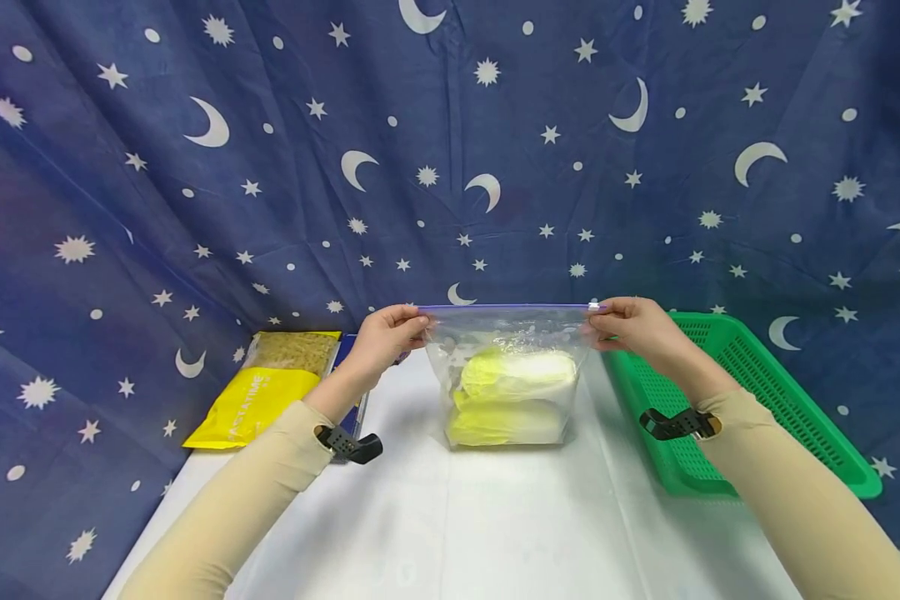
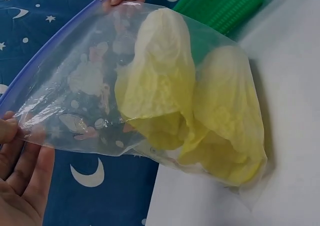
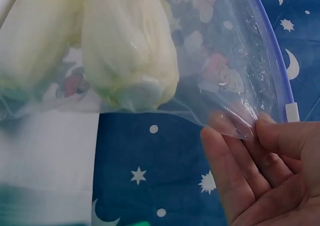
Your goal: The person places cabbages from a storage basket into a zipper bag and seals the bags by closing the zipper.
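A clear zipper bag (image 1: 510,329) with a purple top strip stands upright on the white table. Inside it two pale yellow-green napa cabbages (image 1: 521,375) lie on their sides, one above the other. My left hand (image 1: 387,340) pinches the bag's top left corner between thumb and fingers. At the opposite top corner my right hand (image 1: 633,329) pinches the plastic, right beside the white slider (image 3: 292,112) at that end of the strip. Between the hands the strip is stretched straight. Printed figures show on the bag's film in the left wrist view.
To the left lies a yellow pasta bag (image 1: 270,396) over a dark blue package (image 1: 354,417). A green plastic basket (image 1: 768,417) stands on the right, close to my right forearm. Behind the white table (image 1: 495,533) hangs a dark blue curtain (image 1: 435,167) with moons and stars.
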Action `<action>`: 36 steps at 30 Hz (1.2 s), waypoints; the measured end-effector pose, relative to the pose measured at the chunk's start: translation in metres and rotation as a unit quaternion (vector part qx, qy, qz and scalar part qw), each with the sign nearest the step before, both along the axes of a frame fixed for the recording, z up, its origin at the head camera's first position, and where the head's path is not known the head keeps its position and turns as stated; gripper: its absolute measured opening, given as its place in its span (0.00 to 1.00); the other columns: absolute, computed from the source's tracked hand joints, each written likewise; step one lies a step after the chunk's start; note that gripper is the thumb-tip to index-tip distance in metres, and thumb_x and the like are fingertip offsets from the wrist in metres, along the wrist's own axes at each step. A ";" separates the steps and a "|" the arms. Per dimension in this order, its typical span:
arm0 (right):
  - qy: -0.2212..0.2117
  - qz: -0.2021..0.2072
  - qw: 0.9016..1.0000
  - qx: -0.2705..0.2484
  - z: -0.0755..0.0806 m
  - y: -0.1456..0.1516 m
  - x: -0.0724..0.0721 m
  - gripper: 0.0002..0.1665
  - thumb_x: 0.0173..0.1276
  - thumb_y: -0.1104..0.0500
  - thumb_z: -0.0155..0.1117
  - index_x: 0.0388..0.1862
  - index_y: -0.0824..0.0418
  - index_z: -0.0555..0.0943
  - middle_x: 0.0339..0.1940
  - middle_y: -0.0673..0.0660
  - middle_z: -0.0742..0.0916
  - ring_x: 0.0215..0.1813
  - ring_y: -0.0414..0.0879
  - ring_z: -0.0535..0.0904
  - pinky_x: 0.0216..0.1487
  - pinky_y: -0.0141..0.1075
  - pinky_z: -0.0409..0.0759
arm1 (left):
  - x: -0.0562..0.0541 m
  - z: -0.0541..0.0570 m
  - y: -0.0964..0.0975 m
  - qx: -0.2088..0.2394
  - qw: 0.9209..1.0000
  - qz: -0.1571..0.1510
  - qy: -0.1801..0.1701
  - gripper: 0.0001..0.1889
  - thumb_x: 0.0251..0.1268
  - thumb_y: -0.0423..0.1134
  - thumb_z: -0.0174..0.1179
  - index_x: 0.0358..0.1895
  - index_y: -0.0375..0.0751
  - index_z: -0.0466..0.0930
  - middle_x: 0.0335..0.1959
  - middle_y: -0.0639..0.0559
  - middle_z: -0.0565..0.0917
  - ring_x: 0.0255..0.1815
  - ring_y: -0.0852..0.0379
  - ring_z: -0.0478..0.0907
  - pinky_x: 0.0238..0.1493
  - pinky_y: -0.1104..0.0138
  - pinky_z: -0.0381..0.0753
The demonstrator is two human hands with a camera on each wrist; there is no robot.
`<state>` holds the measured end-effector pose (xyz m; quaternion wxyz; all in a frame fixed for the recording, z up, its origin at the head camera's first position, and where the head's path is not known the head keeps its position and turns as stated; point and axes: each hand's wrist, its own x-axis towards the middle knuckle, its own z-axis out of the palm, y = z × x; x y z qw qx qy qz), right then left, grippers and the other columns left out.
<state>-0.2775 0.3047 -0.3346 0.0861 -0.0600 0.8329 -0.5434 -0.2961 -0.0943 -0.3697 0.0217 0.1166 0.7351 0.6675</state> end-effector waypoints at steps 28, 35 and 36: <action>0.077 -0.089 0.993 -0.022 -0.033 -0.048 -0.044 0.17 0.83 0.63 0.50 0.63 0.69 0.76 0.63 0.65 0.80 0.66 0.55 0.78 0.63 0.37 0.79 | -0.039 -0.015 -0.022 -0.057 0.997 0.040 0.033 0.13 0.81 0.37 0.53 0.58 0.35 0.80 0.57 0.41 0.83 0.61 0.48 0.80 0.61 0.63 0.80; 0.099 -0.001 0.987 0.129 -0.037 -0.032 -0.018 0.16 0.84 0.60 0.49 0.60 0.65 0.78 0.59 0.65 0.83 0.61 0.58 0.82 0.59 0.47 0.82 | -0.017 -0.021 -0.038 -0.170 0.984 -0.013 0.041 0.12 0.80 0.42 0.55 0.56 0.43 0.83 0.53 0.47 0.85 0.49 0.49 0.81 0.51 0.59 0.82; 0.105 0.017 0.983 0.150 -0.038 -0.030 -0.014 0.15 0.84 0.61 0.49 0.59 0.65 0.79 0.57 0.65 0.84 0.57 0.58 0.83 0.55 0.47 0.84 | -0.013 -0.023 -0.040 -0.179 0.983 -0.024 0.044 0.12 0.80 0.41 0.55 0.56 0.43 0.83 0.52 0.47 0.86 0.48 0.49 0.81 0.50 0.59 0.80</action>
